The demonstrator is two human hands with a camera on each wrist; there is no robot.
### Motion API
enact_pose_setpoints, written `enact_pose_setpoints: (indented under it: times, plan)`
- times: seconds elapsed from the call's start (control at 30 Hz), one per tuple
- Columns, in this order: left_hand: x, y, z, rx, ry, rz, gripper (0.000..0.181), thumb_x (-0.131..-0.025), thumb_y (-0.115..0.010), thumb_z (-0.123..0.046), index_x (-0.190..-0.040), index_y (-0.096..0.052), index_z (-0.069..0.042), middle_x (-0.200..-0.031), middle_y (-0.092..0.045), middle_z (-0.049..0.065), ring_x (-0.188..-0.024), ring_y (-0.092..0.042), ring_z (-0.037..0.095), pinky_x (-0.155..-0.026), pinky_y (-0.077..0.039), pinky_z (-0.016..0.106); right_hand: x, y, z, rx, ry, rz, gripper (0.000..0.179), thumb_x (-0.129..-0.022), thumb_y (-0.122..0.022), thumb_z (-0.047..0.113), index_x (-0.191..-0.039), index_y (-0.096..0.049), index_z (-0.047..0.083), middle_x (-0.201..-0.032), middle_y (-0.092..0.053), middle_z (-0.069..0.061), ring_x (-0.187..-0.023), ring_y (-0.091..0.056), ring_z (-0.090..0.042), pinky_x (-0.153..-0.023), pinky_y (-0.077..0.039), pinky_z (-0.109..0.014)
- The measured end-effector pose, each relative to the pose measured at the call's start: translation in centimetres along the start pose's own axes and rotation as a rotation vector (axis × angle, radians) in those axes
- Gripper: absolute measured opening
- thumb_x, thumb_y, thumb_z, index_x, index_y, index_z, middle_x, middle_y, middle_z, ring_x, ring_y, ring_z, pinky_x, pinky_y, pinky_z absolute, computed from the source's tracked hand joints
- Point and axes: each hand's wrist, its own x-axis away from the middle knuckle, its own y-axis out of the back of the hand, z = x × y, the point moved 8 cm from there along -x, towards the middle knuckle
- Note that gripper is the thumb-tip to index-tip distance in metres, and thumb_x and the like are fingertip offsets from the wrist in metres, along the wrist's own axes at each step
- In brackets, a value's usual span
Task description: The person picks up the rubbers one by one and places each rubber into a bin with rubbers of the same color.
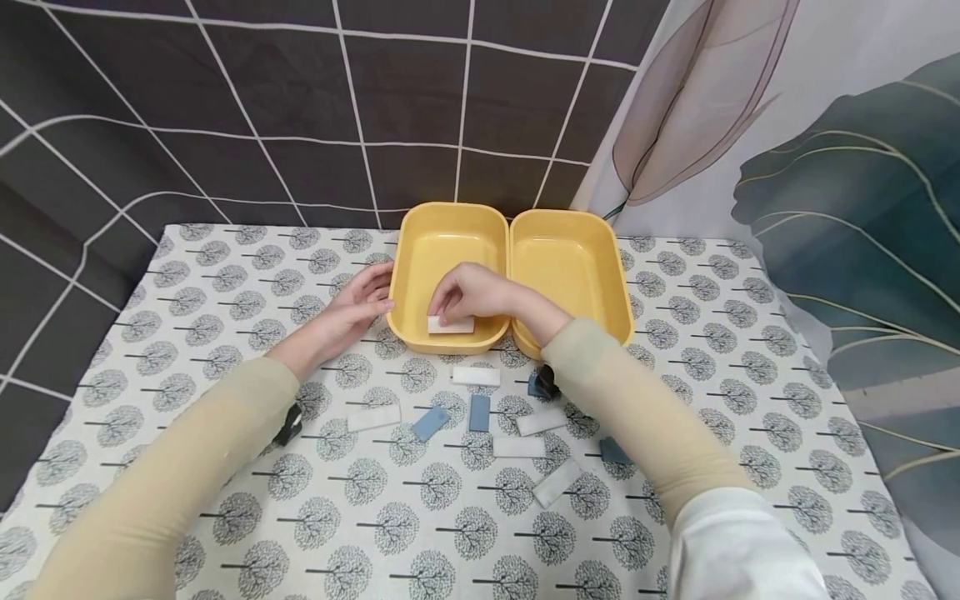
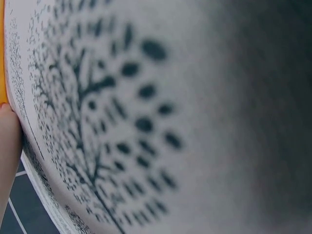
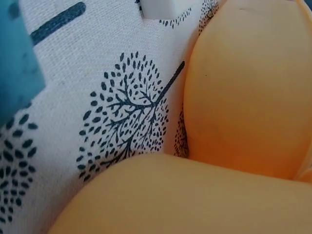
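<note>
Two yellow square containers stand side by side in the head view. My right hand [image 1: 476, 293] reaches into the left container [image 1: 420, 242] and pinches a white rectangular block [image 1: 452, 325] low near its front wall. At the container's left side, my left hand [image 1: 347, 315] touches the outer wall with its fingertips, fingers loosely extended. The left wrist view catches only a bit of this hand [image 2: 9, 146] beside a yellow strip. In the right wrist view, the containers' outer walls fill the lower and right parts, and the right hand is hidden.
In front of the containers lie several white blocks [image 1: 519, 447] and several blue blocks [image 1: 479, 412], some partly behind the right forearm. The right container [image 1: 562, 258] adjoins the left one. A tree-print cloth [image 1: 322, 517] covers the table, and a dark grid-patterned curtain [image 1: 300, 92] hangs behind.
</note>
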Motion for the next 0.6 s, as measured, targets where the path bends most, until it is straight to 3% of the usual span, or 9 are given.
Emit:
enact_pose_setpoints:
  times: [0.27, 0.6]
  plan:
    - [-0.1, 0.0, 0.2, -0.004, -0.008, 0.0, 0.076, -0.098, -0.049, 0.008, -0.167, -0.019, -0.003, -0.169, -0.026, 0.018, -0.142, -0.043, 0.014, -0.137, -0.023, 0.042, -0.7, -0.9, -0.6, 0.006, -0.019, 0.044, 0.016, -0.092, -0.08, 0.001, -0.107, -0.081, -0.003, -0.103, -0.081, -0.015, -0.093, -0.074, -0.018, -0.083, -0.061, -0.02]
    - [-0.1, 0.1, 0.1, -0.001, -0.005, -0.006, 0.077, -0.098, -0.051, 0.007, -0.167, -0.019, -0.003, -0.166, -0.031, 0.013, -0.142, -0.043, 0.014, -0.136, -0.026, 0.04, -1.1, -1.2, -0.8, 0.054, -0.031, 0.043, 0.015, -0.093, -0.08, 0.003, -0.107, -0.081, -0.001, -0.104, -0.081, -0.015, -0.097, -0.074, -0.021, -0.088, -0.061, -0.023]
